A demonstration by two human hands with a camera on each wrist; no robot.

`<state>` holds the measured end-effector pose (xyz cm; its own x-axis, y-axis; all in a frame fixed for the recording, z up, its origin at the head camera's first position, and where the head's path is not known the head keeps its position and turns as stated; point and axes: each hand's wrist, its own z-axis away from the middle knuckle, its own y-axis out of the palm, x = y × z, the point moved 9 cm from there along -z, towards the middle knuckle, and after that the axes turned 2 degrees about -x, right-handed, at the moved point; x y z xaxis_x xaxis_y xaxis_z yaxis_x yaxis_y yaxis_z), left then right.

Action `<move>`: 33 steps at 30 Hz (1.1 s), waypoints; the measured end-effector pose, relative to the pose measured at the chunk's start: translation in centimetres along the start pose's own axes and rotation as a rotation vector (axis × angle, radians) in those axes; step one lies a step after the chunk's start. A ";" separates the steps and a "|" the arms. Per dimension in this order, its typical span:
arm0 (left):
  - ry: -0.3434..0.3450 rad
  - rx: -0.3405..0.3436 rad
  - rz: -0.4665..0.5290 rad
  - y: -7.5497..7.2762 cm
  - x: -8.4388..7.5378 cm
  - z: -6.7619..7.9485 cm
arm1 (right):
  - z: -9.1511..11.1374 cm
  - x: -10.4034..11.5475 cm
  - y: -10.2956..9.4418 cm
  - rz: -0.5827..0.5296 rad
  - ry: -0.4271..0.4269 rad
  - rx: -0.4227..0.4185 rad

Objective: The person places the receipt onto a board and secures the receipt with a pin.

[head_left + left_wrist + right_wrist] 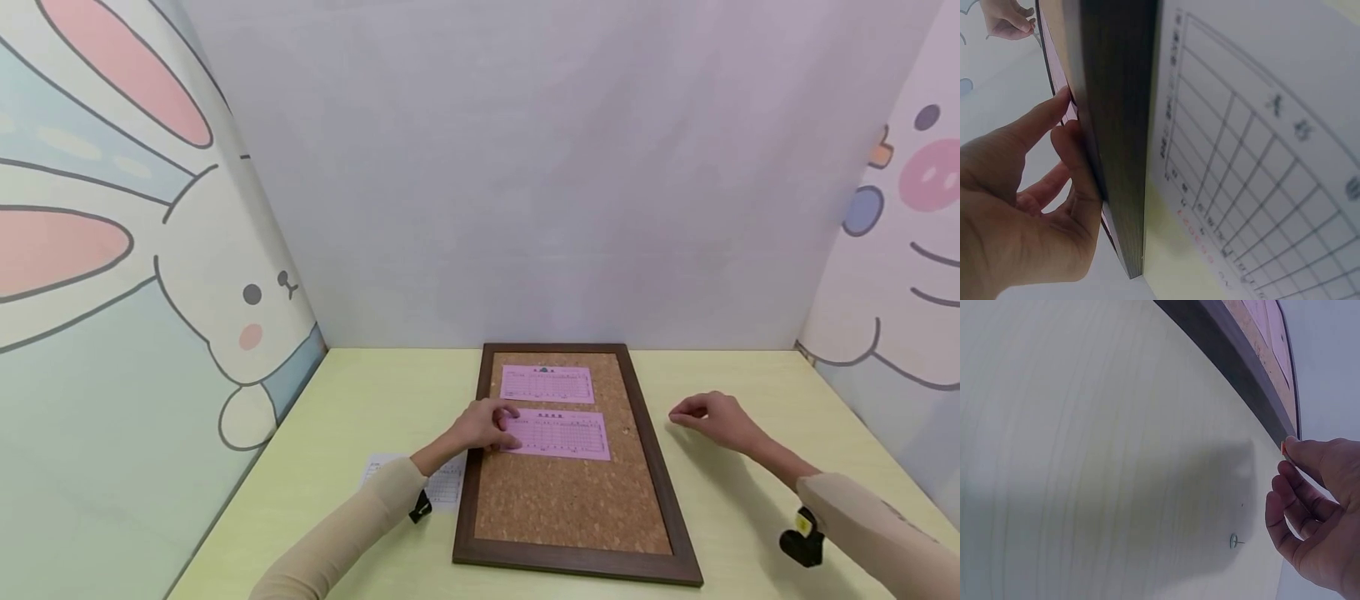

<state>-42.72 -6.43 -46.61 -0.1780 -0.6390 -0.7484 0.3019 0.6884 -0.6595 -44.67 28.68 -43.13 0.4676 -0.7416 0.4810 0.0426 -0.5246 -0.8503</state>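
A lilac printed form [558, 433] lies on the framed cork board [570, 508], below a second lilac form [546, 384]. My left hand [483, 423] rests at the lower form's left edge, thumb and forefinger spread apart near its two left corners. The wrist view of this left hand [1041, 200] shows the fingertips over the dark frame's edge. My right hand [716, 418] hovers over the table to the right of the board. Between its thumb and forefinger it pinches a small orange thumbtack [1284, 448], mostly hidden by the fingers.
A white printed form [1254, 156] lies on the table left of the board, partly under my left forearm. Another thumbtack [1233, 541] lies on the pale table [390, 392] below my right hand. Printed panels stand at both sides and a plain wall [555, 183] behind.
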 end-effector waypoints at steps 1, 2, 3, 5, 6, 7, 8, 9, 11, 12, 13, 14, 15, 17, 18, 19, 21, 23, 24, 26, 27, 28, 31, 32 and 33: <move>0.006 -0.001 0.000 0.0 0.0 0.0 | -0.1 0.1 0.1 -0.005 -0.002 0.003; 0.008 0.000 -0.002 0.0 0.0 0.0 | -0.1 0.3 0.3 -0.010 -0.003 0.007; 0.010 0.000 -0.004 0.0 0.0 0.0 | -0.2 0.4 0.4 -0.014 -0.003 0.011; 0.008 0.000 -0.009 0.1 0.1 0.0 | -0.3 0.6 0.6 -0.025 -0.003 0.019; 0.007 0.000 -0.009 0.1 0.2 0.1 | -0.3 0.7 0.7 -0.028 -0.005 0.022; 0.005 0.000 -0.007 0.1 0.3 0.1 | -0.4 0.8 0.7 -0.030 -0.007 0.023; 0.001 0.001 -0.006 0.1 0.4 0.1 | -0.4 0.9 0.7 -0.031 -0.010 0.021; 0.000 0.001 -0.002 0.1 0.4 0.1 | -0.5 1.1 0.7 -0.031 -0.012 0.018; 0.003 0.002 0.003 0.1 0.4 0.1 | -0.6 1.3 0.6 -0.032 -0.014 0.012; 0.006 0.002 0.004 0.1 0.4 0.1 | -0.7 1.4 0.5 -0.032 -0.016 0.011; 0.010 0.001 0.003 0.1 0.4 0.0 | -0.7 1.6 0.5 -0.032 -0.016 0.010; 0.013 0.000 0.001 0.0 0.3 0.0 | -0.8 1.7 0.5 -0.030 -0.017 0.010; 0.016 0.000 0.000 0.0 0.3 0.0 | -0.9 1.8 0.4 -0.028 -0.019 0.010; 0.019 0.001 0.000 0.0 0.1 -0.1 | -1.1 2.1 0.4 -0.026 -0.020 0.009; 0.021 0.001 -0.001 0.0 0.1 -0.2 | -1.2 2.2 0.4 -0.026 -0.022 0.008; 0.022 0.000 0.000 -0.1 0.0 -0.2 | -1.4 2.3 0.4 -0.027 -0.024 0.007; 0.020 0.000 0.002 -0.1 0.0 -0.3 | -1.7 2.6 0.4 -0.028 -0.026 0.006; 0.018 0.000 0.002 -0.2 -0.1 -0.3 | -2.0 2.9 0.4 -0.034 -0.021 0.009; 0.018 0.000 0.002 -0.2 -0.1 -0.3 | -2.1 3.0 0.5 -0.037 -0.019 0.011; 0.017 -0.002 0.000 -0.2 0.0 -0.2 | -2.2 3.2 0.7 -0.044 -0.021 0.017; 0.019 -0.003 -0.002 -0.1 0.0 -0.2 | -2.3 3.3 0.8 -0.049 -0.022 0.020; 0.021 -0.004 -0.004 -0.1 0.0 -0.2 | -2.4 3.4 1.0 -0.053 -0.026 0.021; 0.027 -0.008 -0.009 -0.1 0.0 -0.1 | -2.5 3.8 1.4 -0.059 -0.042 0.022; 0.027 -0.010 -0.009 -0.1 0.0 -0.1 | -2.6 3.9 1.5 -0.059 -0.046 0.021; 0.028 -0.011 -0.009 -0.1 0.0 -0.1 | -2.7 4.1 1.6 -0.061 -0.047 0.019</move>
<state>-42.78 -6.42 -46.54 -0.2071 -0.6355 -0.7438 0.2895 0.6864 -0.6671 -45.07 23.67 -42.00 0.5044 -0.6878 0.5220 0.0891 -0.5599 -0.8238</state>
